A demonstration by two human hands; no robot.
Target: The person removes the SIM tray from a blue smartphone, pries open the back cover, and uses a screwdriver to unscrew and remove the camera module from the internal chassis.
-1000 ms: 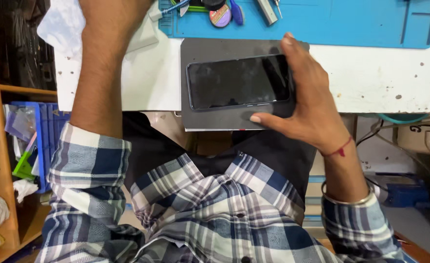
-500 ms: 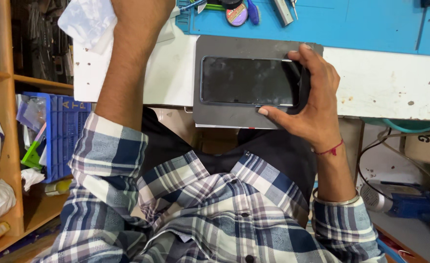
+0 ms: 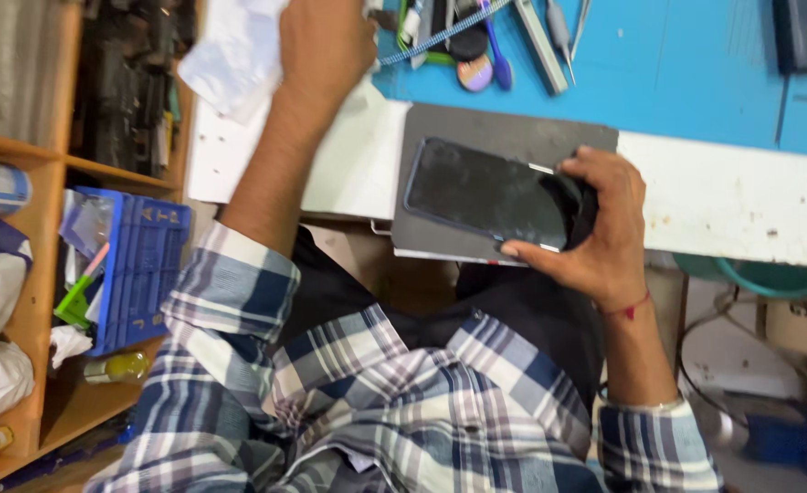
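My right hand point(image 3: 600, 237) grips the right end of a black smartphone point(image 3: 485, 192), screen up and dark. The phone lies slanted over a grey pad point(image 3: 504, 132) at the near edge of the white table point(image 3: 732, 205). My left hand point(image 3: 326, 46) reaches far up the table beside a crumpled white cloth point(image 3: 234, 55). Its fingers are cut off by the top of the view, so I cannot see whether it holds the cloth.
A blue work mat point(image 3: 686, 73) at the back carries tweezers, a spudger and other small tools point(image 3: 504, 41). Wooden shelves point(image 3: 29, 301) on the left hold a blue bin point(image 3: 143, 274), bags and small bottles. A teal bowl point(image 3: 759, 278) and cables sit under the table at right.
The phone has turned from square on the grey pad to slanted, its right end drawn toward me in my right hand. My left arm stays stretched up by the cloth.
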